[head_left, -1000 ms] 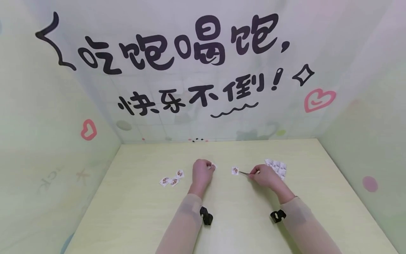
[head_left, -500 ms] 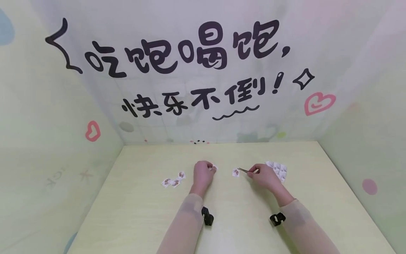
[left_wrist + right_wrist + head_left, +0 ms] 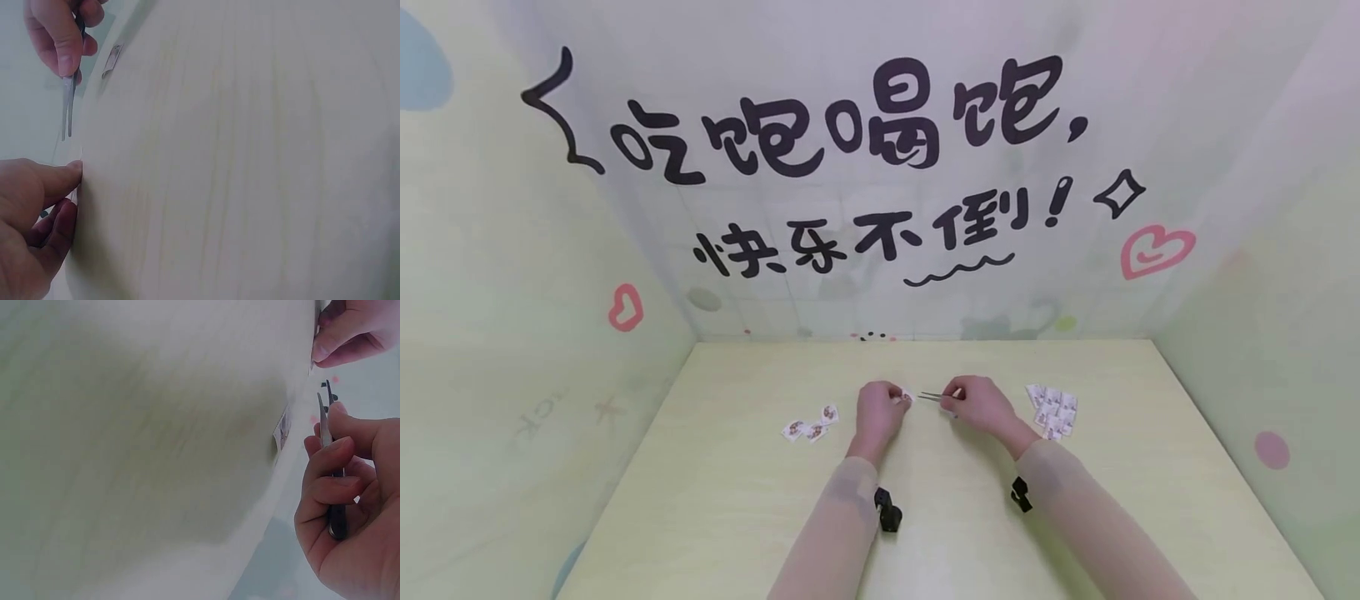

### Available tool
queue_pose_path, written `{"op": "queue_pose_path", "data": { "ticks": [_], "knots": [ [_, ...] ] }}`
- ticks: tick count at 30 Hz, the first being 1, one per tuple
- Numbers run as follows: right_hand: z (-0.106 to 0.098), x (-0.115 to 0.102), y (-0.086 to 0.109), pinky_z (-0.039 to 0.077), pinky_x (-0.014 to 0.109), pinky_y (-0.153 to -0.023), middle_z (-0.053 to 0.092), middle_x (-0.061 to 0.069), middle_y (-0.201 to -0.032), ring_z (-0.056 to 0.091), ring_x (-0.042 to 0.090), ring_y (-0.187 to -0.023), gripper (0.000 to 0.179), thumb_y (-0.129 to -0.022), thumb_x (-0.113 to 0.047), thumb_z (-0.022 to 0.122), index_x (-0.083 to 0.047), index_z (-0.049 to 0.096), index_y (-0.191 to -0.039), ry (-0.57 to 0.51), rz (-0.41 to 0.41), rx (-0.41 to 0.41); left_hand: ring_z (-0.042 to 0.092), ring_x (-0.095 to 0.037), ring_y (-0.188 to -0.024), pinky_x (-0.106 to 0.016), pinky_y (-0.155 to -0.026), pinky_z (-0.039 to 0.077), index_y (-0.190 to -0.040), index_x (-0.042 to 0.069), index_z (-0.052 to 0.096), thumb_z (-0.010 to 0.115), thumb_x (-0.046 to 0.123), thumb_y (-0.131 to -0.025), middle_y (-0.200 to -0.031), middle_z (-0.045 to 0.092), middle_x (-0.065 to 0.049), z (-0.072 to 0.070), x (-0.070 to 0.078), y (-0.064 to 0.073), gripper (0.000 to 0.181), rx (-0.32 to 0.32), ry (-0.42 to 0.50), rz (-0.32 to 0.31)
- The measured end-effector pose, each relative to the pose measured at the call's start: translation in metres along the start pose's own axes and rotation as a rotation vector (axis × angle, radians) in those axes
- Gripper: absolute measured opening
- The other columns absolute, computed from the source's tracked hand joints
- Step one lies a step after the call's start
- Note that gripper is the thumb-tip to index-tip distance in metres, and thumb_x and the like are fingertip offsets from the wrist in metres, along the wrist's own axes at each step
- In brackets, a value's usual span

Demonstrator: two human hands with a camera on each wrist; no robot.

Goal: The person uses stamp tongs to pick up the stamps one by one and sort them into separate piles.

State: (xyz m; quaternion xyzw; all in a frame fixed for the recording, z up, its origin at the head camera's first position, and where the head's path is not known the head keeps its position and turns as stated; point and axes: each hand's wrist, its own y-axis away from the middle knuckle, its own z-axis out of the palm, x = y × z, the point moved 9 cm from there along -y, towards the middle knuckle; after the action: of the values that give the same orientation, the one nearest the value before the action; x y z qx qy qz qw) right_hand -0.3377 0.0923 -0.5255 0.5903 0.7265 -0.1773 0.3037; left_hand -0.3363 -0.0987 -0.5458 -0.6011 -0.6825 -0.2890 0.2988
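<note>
In the head view my left hand [image 3: 880,417] pinches a small white printed square [image 3: 907,397] by its edge, just above the table. My right hand [image 3: 985,407] grips metal tweezers [image 3: 931,396], their two tips apart and pointing at that square with a small gap between. The right wrist view shows the tweezers' dark handle [image 3: 337,522] inside the curled fingers. Another printed square [image 3: 282,430] lies on the table below the right hand, mostly covered by it in the head view. In the left wrist view my left fingers hide most of the held square.
Three printed squares [image 3: 816,432] lie close together on the table left of my left hand. A sheet or cluster of several similar squares [image 3: 1056,410] lies to the right. A wall [image 3: 880,308] with black lettering closes off the table's back.
My right hand has moved left with the tweezers, from the square on the table towards the one in my left hand. That table square is now mostly covered. The left hand has stayed.
</note>
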Motion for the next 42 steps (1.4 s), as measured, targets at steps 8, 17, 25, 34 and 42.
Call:
{"op": "queue_pose_path", "data": {
  "ticks": [8, 17, 25, 34, 42],
  "knots": [
    [0.006, -0.017, -0.013, 0.052, 0.033, -0.066, 0.071, -0.001, -0.089, 0.065, 0.015, -0.069, 0.009, -0.100, -0.021, 0.077, -0.012, 0.077, -0.102, 0.059, -0.007, -0.073, 0.070, -0.031, -0.102, -0.047, -0.096, 0.057, -0.104, 0.001, 0.079, 0.086, 0.010, -0.091, -0.103, 0.076, -0.012, -0.001, -0.002, -0.002, 0.017, -0.001, 0.031, 0.027],
    [0.010, -0.021, -0.021, 0.055, 0.033, -0.062, 0.072, 0.002, -0.094, 0.067, 0.019, -0.067, 0.010, -0.100, -0.018, 0.077, -0.008, 0.077, -0.103, 0.010, 0.044, -0.114, 0.070, -0.030, -0.099, -0.046, -0.094, 0.057, -0.103, 0.000, 0.079, 0.087, 0.010, -0.090, -0.101, 0.075, -0.011, -0.003, -0.001, -0.003, 0.019, 0.006, 0.037, 0.066],
    [0.016, -0.019, -0.025, 0.054, 0.033, -0.061, 0.072, 0.006, -0.092, 0.066, 0.021, -0.067, 0.012, -0.100, -0.016, 0.076, -0.005, 0.077, -0.105, -0.055, 0.067, -0.163, 0.070, -0.031, -0.102, -0.046, -0.095, 0.057, -0.105, 0.000, 0.079, 0.087, 0.010, -0.089, -0.102, 0.076, -0.012, -0.001, -0.003, -0.003, 0.020, 0.010, 0.030, 0.069],
    [0.013, -0.023, -0.031, 0.053, 0.032, -0.053, 0.070, 0.002, -0.088, 0.066, 0.020, -0.059, 0.009, -0.100, -0.020, 0.077, -0.011, 0.076, -0.102, 0.028, 0.065, -0.102, 0.071, -0.031, -0.103, -0.046, -0.096, 0.057, -0.103, 0.001, 0.080, 0.086, 0.011, -0.090, -0.103, 0.076, -0.011, 0.000, -0.003, -0.004, 0.017, 0.016, 0.029, 0.073],
    [0.015, -0.022, -0.030, 0.052, 0.032, -0.056, 0.071, 0.000, -0.088, 0.065, 0.018, -0.061, 0.010, -0.100, -0.021, 0.078, -0.011, 0.077, -0.102, 0.045, 0.065, -0.097, 0.071, -0.031, -0.101, -0.045, -0.095, 0.057, -0.102, 0.001, 0.080, 0.087, 0.010, -0.090, -0.101, 0.076, -0.011, 0.000, -0.005, -0.006, 0.017, 0.011, 0.039, 0.063]
  ]
}}
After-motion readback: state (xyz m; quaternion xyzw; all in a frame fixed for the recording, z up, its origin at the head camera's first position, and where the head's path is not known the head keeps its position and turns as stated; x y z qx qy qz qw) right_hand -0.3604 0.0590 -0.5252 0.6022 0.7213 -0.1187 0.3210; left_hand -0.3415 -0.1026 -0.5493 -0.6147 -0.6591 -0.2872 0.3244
